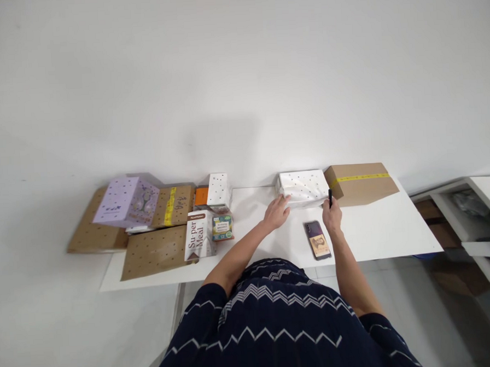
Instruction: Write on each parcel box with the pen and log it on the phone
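A white box with small dark dots (304,183) lies at the back of the white table, against the wall. My left hand (276,211) rests at its front left corner, fingers stretched out and touching it. At the front right corner is my right hand (332,214), closed around a black pen (330,197) that points upward. Its fingertips are partly hidden by the hand. Between my forearms, a phone in a clear case (317,240) lies on the table.
A brown cardboard box with yellow tape (362,184) stands right of the white box. To the left are a purple box (126,200), a Su-per Meal box (199,235), a small green box (222,227) and several cartons. An open shelf (470,215) stands at far right.
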`<state>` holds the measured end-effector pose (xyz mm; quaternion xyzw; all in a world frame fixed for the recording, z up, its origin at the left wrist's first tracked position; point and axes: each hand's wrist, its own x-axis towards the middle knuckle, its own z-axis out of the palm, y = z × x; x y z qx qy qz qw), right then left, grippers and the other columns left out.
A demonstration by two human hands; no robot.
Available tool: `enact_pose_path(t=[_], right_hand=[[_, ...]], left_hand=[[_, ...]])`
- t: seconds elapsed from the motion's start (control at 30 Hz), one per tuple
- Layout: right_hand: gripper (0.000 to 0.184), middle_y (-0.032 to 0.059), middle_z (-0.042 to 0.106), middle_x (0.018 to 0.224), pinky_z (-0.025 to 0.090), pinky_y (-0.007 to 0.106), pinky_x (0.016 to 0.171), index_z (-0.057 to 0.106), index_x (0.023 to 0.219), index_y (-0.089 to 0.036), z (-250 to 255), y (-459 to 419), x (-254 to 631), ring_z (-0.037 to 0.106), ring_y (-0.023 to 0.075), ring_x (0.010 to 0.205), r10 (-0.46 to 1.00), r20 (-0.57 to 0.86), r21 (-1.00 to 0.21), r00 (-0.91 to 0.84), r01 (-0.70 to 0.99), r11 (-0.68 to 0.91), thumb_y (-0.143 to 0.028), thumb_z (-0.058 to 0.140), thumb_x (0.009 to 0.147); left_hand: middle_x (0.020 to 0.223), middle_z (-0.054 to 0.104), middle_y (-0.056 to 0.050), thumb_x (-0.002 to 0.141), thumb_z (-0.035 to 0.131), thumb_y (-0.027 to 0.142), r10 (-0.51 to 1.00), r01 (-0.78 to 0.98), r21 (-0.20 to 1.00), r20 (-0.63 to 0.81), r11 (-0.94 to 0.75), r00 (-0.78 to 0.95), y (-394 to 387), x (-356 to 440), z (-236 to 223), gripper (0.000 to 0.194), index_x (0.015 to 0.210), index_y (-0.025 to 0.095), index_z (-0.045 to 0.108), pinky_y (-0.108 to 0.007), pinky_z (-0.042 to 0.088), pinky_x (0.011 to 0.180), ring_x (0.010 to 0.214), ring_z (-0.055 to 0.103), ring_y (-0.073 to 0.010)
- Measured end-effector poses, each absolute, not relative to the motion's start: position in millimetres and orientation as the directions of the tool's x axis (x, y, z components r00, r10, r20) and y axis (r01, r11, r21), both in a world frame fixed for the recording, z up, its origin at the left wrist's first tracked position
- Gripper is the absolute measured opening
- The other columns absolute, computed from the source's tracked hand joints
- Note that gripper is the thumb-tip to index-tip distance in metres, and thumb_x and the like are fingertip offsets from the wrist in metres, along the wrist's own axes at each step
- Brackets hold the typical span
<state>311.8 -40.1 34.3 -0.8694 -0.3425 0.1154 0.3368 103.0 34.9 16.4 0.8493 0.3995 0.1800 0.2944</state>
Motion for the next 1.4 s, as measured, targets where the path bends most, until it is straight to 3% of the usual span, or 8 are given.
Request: enact_pose_path(t=[0.17,0.4,0.67,0.93,1.1,1.2,1.27,1.4], right_hand=[[0.051,0.0123,0.065,0.089,0.041,0.032,0.076,0.062,0.103,-0.014,36,-53,280,0.055,0.0234,0.083,0.683,-0.006,-0.753,0.731,0.446,-0.483,-0.052,0.033,0.085],[0.057,0.0063,0.064,0.086,0.042,0.030,0.072,0.062,0.111,-0.014,21,-79,222,0.055,0.0192,0.075,0.804,-0.196,-0.807,0.561,0.373,-0.458,-0.058,0.050,0.076],[0.058,0.0054,0.066,0.081,0.045,0.028,0.064,0.064,0.111,-0.016,15,-72,223,0.058,0.0171,0.070,0.808,-0.254,-0.825,0.531,0.317,-0.467,-0.058,0.053,0.073],[0.063,0.0049,0.066,0.094,0.040,0.023,0.043,0.061,0.118,-0.017,19,-75,222,0.045,0.0071,0.047,0.786,-0.347,-0.863,0.512,0.154,-0.481,-0.056,0.060,0.068],[0.056,0.0061,0.064,0.107,0.039,0.021,0.040,0.063,0.112,-0.019,13,-74,219,0.048,0.0072,0.053,0.811,-0.297,-0.929,0.504,0.043,-0.366,-0.047,0.067,0.064],[0.048,0.0006,0.064,0.080,0.039,0.022,0.040,0.063,0.104,-0.017,3,-75,214,0.041,0.0064,0.048,0.774,-0.356,-0.926,0.523,-0.085,-0.368,-0.038,0.066,0.061],[0.040,-0.0066,0.052,0.059,0.038,0.022,0.040,0.062,0.096,-0.017,-3,-77,212,0.032,0.0046,0.041,0.716,-0.454,-0.890,0.530,-0.239,-0.388,-0.031,0.065,0.059],[0.028,-0.0093,0.045,0.055,0.037,0.022,0.038,0.059,0.084,-0.019,-11,-84,212,0.023,0.0019,0.037,0.651,-0.565,-0.823,0.507,-0.401,-0.402,-0.027,0.063,0.057]], left_hand=[[0.137,0.045,-0.010,0.087,0.049,0.032,0.891,0.542,0.757,0.116,-0.365,0.438,16,59,12,0.046,0.131,0.019,0.045,-0.036,0.037,0.106,0.130,0.041,-0.0223],[0.103,0.061,-0.009,0.089,0.047,0.037,0.994,0.555,0.829,0.012,-0.070,0.107,-6,-18,12,0.036,0.117,0.016,0.053,-0.032,0.050,0.082,0.091,0.060,-0.0181],[0.125,0.058,-0.012,0.092,0.041,0.038,0.977,0.430,0.901,-0.133,0.049,0.167,-4,-20,8,0.044,0.130,0.017,0.050,-0.038,0.044,0.095,0.115,0.053,-0.0238],[0.128,0.057,-0.011,0.092,0.042,0.035,0.969,0.326,0.945,-0.107,0.030,0.223,-8,-25,14,0.042,0.129,0.017,0.051,-0.035,0.043,0.098,0.116,0.054,-0.0218],[0.132,0.053,-0.011,0.088,0.045,0.025,0.985,0.221,0.974,-0.079,0.044,0.153,-11,-25,-1,0.043,0.130,0.018,0.045,-0.033,0.046,0.095,0.116,0.054,-0.0186],[0.122,0.058,-0.012,0.081,0.048,0.011,0.989,0.298,0.950,-0.120,0.088,0.089,-12,-26,-16,0.043,0.123,0.016,0.048,-0.037,0.047,0.095,0.111,0.057,-0.0190],[0.118,0.060,-0.013,0.077,0.048,0.005,0.983,0.354,0.926,-0.168,0.132,0.073,-15,-27,-25,0.041,0.117,0.014,0.051,-0.038,0.048,0.093,0.106,0.060,-0.0188],[0.119,0.061,-0.010,0.077,0.042,0.003,0.972,0.349,0.919,-0.223,0.185,0.073,-20,-30,-36,0.038,0.112,0.016,0.053,-0.037,0.049,0.093,0.103,0.062,-0.0168]])
